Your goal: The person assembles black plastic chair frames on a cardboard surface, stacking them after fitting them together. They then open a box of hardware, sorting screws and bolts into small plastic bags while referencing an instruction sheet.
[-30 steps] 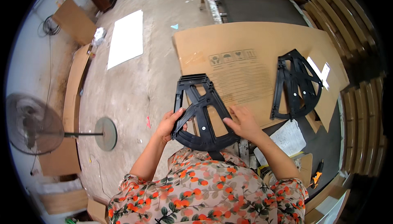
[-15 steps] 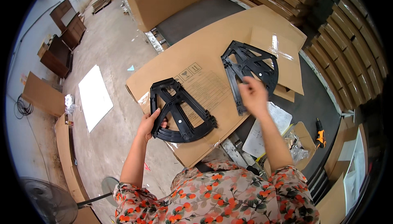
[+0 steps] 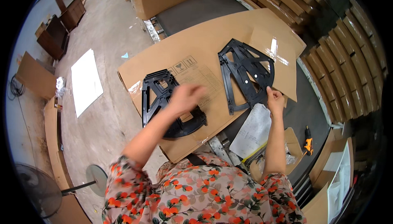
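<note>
Two black plastic frames are being seen on one large cardboard sheet [image 3: 204, 60], which is lying flat over the desk [image 3: 196, 11]. The nearer frame [image 3: 163, 97] is lying toward the sheet's near left corner; the farther frame [image 3: 245, 74] is lying toward the sheet's right edge, well apart from the first. Two hands are being counted, both belonging to the person in the flowered top.

The left hand [image 3: 186, 97] is being held over the nearer frame, and it is blurred, so whether its fingers are spread or pressed together cannot be told; whether the frame is being touched cannot be told either. Part of the nearer frame's right side is being hidden behind this hand and forearm.

The right hand [image 3: 275, 100] is being held at the near edge of the farther frame, at the sheet's right border. Its fingers [image 3: 270, 91] are being curled together against that frame's lower rim, apparently pinching it, though the grip is small and hard to make out.

Beyond the sheet's near right edge, one white printed paper [image 3: 254, 130] is lying, and one orange and black drill [image 3: 308, 144] farther right. One floor fan [image 3: 32, 187] is being cut off at the lower left.
</note>
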`<state>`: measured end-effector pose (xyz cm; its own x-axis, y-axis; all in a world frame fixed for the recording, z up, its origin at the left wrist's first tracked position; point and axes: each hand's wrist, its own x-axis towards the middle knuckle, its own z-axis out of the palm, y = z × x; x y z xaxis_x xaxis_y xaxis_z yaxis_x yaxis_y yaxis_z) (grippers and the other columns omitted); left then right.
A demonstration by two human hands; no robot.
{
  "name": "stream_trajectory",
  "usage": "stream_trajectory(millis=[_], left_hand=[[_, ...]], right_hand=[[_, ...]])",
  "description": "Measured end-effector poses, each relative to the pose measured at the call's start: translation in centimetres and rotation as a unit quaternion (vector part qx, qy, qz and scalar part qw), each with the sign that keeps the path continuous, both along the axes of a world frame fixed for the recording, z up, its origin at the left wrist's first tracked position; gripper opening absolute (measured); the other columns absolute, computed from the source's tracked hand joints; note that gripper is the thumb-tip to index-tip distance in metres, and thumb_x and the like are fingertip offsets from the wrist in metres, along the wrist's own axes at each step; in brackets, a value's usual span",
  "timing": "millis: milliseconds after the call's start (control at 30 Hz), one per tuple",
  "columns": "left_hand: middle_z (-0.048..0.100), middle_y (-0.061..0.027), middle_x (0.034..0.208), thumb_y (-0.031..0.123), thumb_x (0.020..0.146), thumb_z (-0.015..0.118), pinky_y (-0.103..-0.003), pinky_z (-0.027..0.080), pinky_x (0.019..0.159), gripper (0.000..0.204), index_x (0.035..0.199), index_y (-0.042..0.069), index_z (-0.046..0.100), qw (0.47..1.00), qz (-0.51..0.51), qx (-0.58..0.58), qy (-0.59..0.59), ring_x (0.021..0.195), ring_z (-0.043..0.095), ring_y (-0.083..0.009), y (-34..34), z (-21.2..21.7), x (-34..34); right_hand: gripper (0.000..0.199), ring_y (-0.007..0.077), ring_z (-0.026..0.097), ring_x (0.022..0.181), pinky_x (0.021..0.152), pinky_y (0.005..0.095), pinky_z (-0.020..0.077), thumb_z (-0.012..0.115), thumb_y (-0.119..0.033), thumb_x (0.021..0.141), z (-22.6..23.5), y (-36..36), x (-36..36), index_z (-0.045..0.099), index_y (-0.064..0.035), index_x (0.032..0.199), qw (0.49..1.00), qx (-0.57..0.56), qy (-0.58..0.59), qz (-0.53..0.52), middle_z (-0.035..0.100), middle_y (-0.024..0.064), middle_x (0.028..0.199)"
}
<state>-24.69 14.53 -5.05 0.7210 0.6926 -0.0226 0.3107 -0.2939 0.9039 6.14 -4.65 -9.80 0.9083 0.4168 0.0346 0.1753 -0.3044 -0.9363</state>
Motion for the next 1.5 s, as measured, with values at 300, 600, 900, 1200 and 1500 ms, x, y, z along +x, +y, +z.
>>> stream_trajectory(millis=[300,600,900,1200,1500], left_hand=[[0.059,-0.0075,0.082,0.022,0.092,0.053,-0.031,0.050,0.064,0.024,0.101,0.000,0.052,0.862,0.107,-0.466,-0.169,0.068,0.058,-0.0173,-0.4,-7.2,15.5],[0.059,-0.0124,0.084,0.027,0.094,0.049,-0.039,0.057,0.059,0.022,0.099,0.005,0.045,0.772,0.098,-0.553,-0.297,0.072,0.064,-0.0256,-1.3,-6.2,14.2],[0.061,-0.0149,0.091,0.039,0.095,0.042,-0.041,0.056,0.060,0.033,0.105,0.008,0.043,0.743,0.049,-0.598,-0.298,0.073,0.064,-0.0285,-2.0,-5.7,13.1],[0.060,-0.0142,0.089,0.030,0.097,0.038,-0.042,0.056,0.061,0.023,0.106,0.010,0.041,0.763,0.044,-0.577,-0.289,0.070,0.063,-0.0291,-3.1,-5.8,12.5],[0.058,-0.0105,0.084,0.034,0.094,0.047,-0.033,0.056,0.055,0.028,0.103,0.009,0.039,0.796,0.058,-0.533,-0.280,0.066,0.063,-0.0211,-5.0,-4.7,11.3]], right_hand=[[0.024,0.0089,0.046,0.043,0.039,0.0223,0.0374,0.064,-0.020,0.085,1.6,0.6,-2.0,0.052,-0.0033,0.074,0.991,0.049,0.114,0.045,0.053,0.0030,0.058],[0.022,0.0117,0.055,0.050,0.044,0.0231,0.0454,0.063,-0.020,0.087,-0.4,-2.1,-8.4,0.051,-0.0037,0.077,0.964,0.136,0.219,0.059,0.057,0.0060,0.064],[0.020,0.0109,0.055,0.050,0.042,0.0218,0.0434,0.065,-0.017,0.085,-0.8,-1.9,-7.5,0.052,-0.0060,0.074,0.962,0.115,0.234,0.078,0.058,0.0055,0.066],[0.025,0.0157,0.061,0.084,0.075,0.0306,0.0511,0.053,-0.025,0.093,-0.4,-0.1,-7.0,0.051,-0.0038,0.106,0.892,0.274,0.355,0.060,0.061,0.0065,0.097],[0.029,0.0170,0.060,0.092,0.079,0.0306,0.0507,0.046,-0.022,0.096,-0.9,0.1,-8.3,0.048,-0.0024,0.117,0.913,0.267,0.302,0.059,0.059,0.0074,0.107]])
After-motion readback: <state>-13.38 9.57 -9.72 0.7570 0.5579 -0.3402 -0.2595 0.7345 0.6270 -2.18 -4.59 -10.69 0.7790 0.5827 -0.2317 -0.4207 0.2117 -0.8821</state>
